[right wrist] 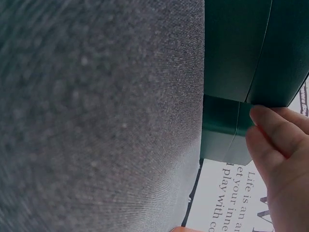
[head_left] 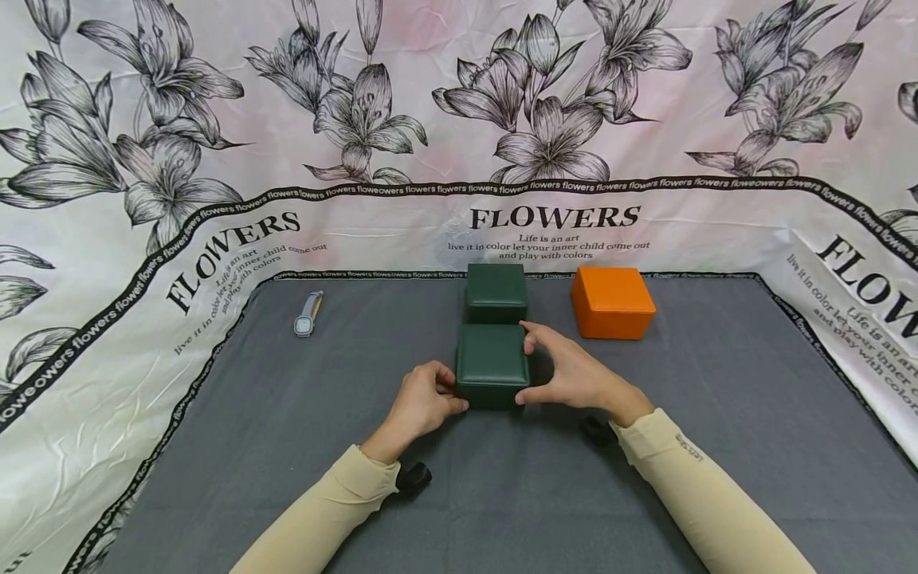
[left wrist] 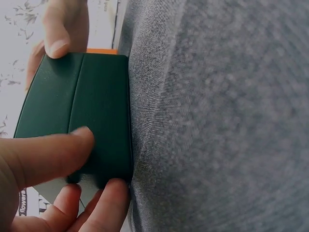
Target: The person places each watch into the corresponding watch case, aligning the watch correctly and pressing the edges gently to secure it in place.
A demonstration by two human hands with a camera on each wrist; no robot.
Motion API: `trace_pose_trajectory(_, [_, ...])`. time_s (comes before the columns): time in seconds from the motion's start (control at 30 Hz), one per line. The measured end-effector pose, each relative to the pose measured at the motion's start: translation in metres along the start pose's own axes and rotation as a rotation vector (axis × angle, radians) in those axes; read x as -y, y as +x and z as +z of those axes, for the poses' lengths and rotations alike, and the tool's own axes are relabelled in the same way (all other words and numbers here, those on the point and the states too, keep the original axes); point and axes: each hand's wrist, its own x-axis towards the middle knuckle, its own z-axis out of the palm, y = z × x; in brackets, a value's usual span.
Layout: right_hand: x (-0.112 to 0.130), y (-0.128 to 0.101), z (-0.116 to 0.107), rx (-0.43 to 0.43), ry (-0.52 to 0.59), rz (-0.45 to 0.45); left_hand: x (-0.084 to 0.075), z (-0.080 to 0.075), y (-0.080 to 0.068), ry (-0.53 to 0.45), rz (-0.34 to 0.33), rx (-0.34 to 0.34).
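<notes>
Grey cloth covered the desk (head_left: 287, 478), and a white sheet printed with black lilies and the word FLOWERS (head_left: 215, 159) was hung behind it and draped down both sides. On the cloth, well beyond the fingers, an orange box (head_left: 612, 301) stood closed, up and to the right of the right hand.

A second green box (head_left: 495, 292) was seen closed just behind the held one, touching or nearly touching its far edge; the right wrist view showed the two dark green walls meeting just past the fingertips.

The near green box (head_left: 492, 365) sat flat on the cloth between the two hands, its lid down. It was gripped on its left wall by the left hand (head_left: 423, 400): in the left wrist view the thumb (left wrist: 53, 152) was pressed flat across the side over the lid seam, with the other fingers curled under the lower corner against the cloth. The right hand (head_left: 574, 375) was curled round the opposite side, the thumb at the near right corner and the fingertips (right wrist: 270, 123) laid on the far right edge, at the seam.

Far to the left of the left fingers, near the edge of the cloth, a pale-strapped wristwatch (head_left: 307, 314) was laid, untouched.

Judged from this, the work was at an early stage: the box had been taken hold of by both hands but no lid was raised, all three boxes were shut, and the watch lay well apart from them.
</notes>
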Motion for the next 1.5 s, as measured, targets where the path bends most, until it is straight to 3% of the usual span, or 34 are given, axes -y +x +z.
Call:
trace_pose_trajectory(0.5, [-0.003,0.004,0.0,-0.074,-0.04,-0.079,0.002,0.0,0.004,0.025,-0.014,-0.02])
trace_pose_trajectory(0.87, [-0.003,0.009,-0.003,-0.075,0.058,-0.021,0.003,0.0,0.005,-0.022,0.018,-0.013])
trace_pose_trajectory(1.27, [-0.003,0.014,-0.007,-0.073,0.237,0.073,0.001,-0.001,0.007,0.01,0.007,-0.007])
trace_pose_trajectory(1.5, [-0.002,0.016,-0.01,-0.059,0.282,0.083,0.0,-0.001,0.008,0.012,0.012,0.01])
